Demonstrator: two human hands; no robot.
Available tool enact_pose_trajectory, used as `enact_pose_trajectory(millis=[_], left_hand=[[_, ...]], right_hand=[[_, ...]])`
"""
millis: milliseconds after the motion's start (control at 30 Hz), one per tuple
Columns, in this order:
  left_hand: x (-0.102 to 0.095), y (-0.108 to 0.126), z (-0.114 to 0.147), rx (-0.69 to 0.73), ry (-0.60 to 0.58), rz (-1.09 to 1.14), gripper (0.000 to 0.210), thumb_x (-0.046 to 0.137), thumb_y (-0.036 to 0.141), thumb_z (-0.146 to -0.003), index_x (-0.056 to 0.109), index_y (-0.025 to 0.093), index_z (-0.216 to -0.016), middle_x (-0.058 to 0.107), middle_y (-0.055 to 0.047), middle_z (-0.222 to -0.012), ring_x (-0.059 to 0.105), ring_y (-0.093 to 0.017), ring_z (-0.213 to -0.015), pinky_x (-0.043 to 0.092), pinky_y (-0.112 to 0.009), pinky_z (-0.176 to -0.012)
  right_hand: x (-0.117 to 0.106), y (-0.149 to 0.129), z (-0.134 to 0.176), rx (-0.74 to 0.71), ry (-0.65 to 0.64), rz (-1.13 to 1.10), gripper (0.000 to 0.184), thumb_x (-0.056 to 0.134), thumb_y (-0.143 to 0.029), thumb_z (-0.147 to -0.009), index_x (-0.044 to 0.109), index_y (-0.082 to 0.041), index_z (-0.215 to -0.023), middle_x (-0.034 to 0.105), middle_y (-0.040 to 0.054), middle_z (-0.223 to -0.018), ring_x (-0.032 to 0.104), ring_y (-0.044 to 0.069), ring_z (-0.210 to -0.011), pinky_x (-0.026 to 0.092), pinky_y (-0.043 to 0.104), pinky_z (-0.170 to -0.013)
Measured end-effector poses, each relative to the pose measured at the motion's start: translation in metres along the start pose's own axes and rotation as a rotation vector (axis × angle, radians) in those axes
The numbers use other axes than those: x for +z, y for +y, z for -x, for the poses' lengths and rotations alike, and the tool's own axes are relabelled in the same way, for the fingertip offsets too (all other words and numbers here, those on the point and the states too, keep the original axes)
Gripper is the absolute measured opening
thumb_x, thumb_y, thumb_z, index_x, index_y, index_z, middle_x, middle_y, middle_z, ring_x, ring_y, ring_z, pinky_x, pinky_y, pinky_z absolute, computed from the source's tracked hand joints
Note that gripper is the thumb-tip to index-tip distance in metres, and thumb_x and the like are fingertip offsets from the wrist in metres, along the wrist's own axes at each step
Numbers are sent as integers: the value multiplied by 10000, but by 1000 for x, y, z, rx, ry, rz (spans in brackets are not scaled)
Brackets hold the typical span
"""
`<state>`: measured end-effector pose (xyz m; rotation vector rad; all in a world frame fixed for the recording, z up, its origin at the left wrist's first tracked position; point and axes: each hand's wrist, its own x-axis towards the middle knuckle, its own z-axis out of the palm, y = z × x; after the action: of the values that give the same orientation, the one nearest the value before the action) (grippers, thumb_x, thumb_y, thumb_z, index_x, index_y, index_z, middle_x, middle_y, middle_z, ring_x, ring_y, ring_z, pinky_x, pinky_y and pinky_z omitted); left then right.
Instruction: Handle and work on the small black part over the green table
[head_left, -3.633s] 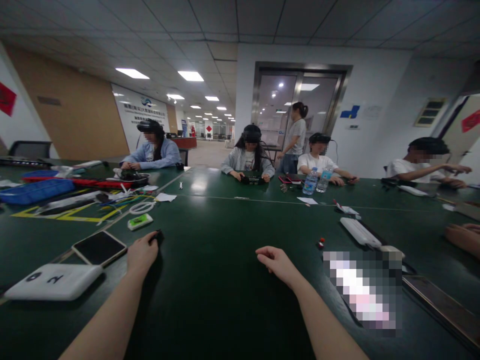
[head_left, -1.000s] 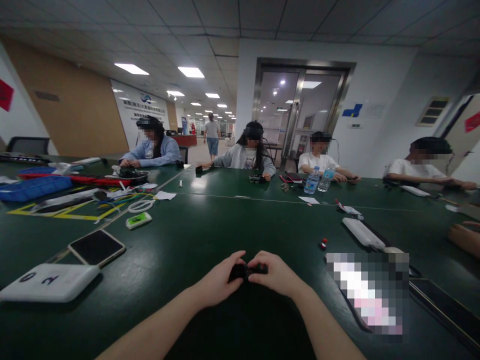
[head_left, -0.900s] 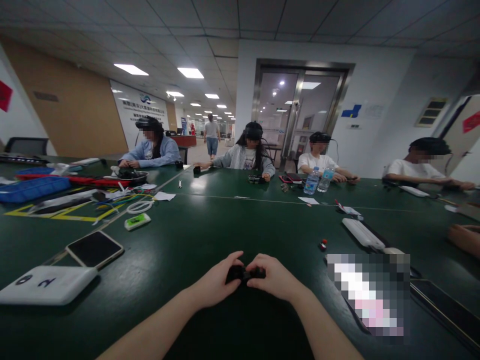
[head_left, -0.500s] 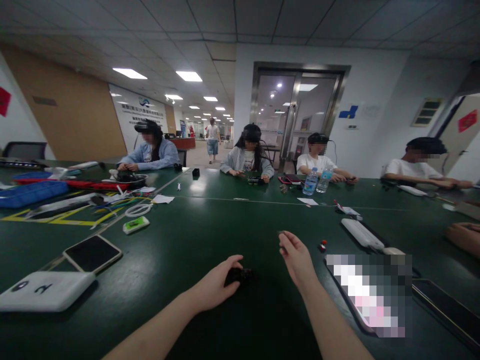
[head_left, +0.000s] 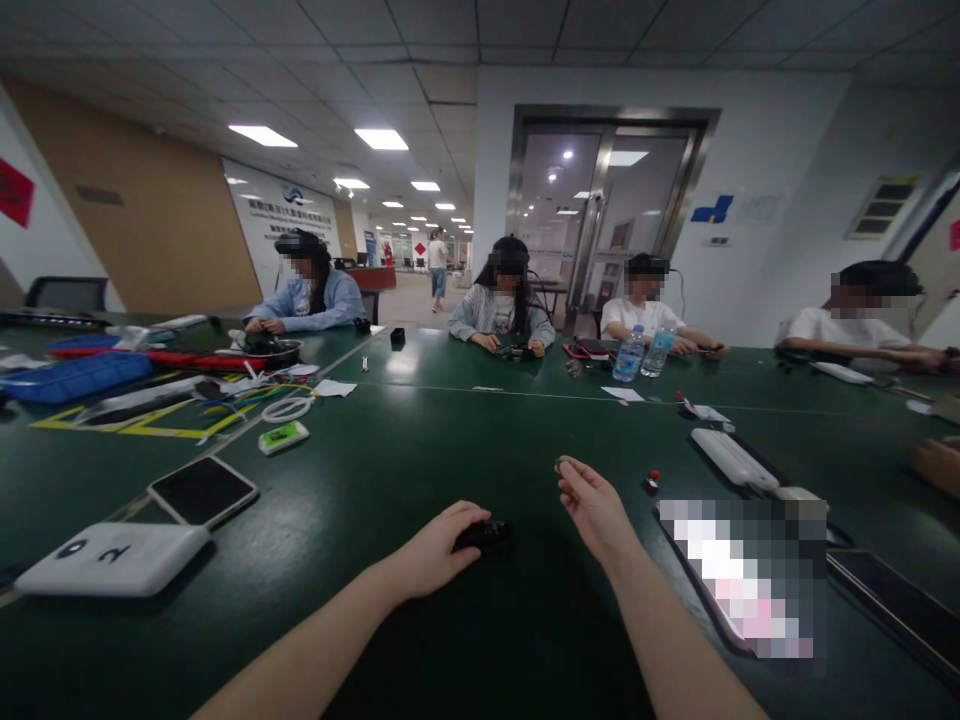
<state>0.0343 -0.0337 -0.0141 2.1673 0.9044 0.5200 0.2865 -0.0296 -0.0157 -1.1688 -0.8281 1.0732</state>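
My left hand (head_left: 442, 545) is wrapped round a small black object (head_left: 491, 534) resting on the green table. Its kind is hard to make out; the far end sticks out past my fingers. To the right, my right hand (head_left: 590, 497) is raised a little, thumb and fingertips pinched on a tiny dark piece (head_left: 559, 463). That piece is too small to name. A small red and white item (head_left: 652, 482) lies on the table to the right of my right hand.
Phones (head_left: 204, 490) and a white power bank (head_left: 112, 558) lie left; a blurred-out flat device (head_left: 739, 580) and another phone (head_left: 896, 600) lie right. Across the green table (head_left: 420, 440) sit several people, with water bottles (head_left: 628, 355), cables and a blue tray (head_left: 79, 376).
The view has shifted slightly, so the table items appear a little to the right and higher. My left hand keeps its hold on the black object; the right keeps its pinch.
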Motion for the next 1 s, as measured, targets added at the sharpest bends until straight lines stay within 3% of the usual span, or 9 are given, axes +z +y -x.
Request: enact_pose_trajectory(millis=[167,400,767,1000], left_hand=[[1,0,0,5,15,8,428,546,181,-770,527,239,-1193,468,-42,-1235,490,-173,-1090,381,-330,-994],[3,-5,0,39,13,-11,455,519,183,-778,509,231,-1230,461,-48,-1239,489,-170,-1082,387,-315,-983],[1,-2,0,48,7,-15,447,514,161,-774,521,234,-1215,460,-44,-1263,475,-175,-1119,357,-332,-1017],[-1,-2,0,21,-12,13,457,548,170,-767,519,249,-1216,479,-37,-1253,476,-177,-1124,341,-342,-1028]], right_hand=[[1,1,2,12,-41,70,383,677,-466,-681,618,-229,-976,635,45,-978,606,179,-780,500,275,-593],[1,5,0,52,-65,7,347,696,-461,-685,630,-226,-931,637,38,-914,591,156,-716,491,267,-581],[-1,6,0,57,-25,79,330,671,-463,-700,609,-249,-944,628,19,-892,596,152,-696,499,271,-574],[0,5,2,84,-2,181,345,693,-469,-669,620,-232,-908,608,17,-777,569,148,-615,483,287,-539]])
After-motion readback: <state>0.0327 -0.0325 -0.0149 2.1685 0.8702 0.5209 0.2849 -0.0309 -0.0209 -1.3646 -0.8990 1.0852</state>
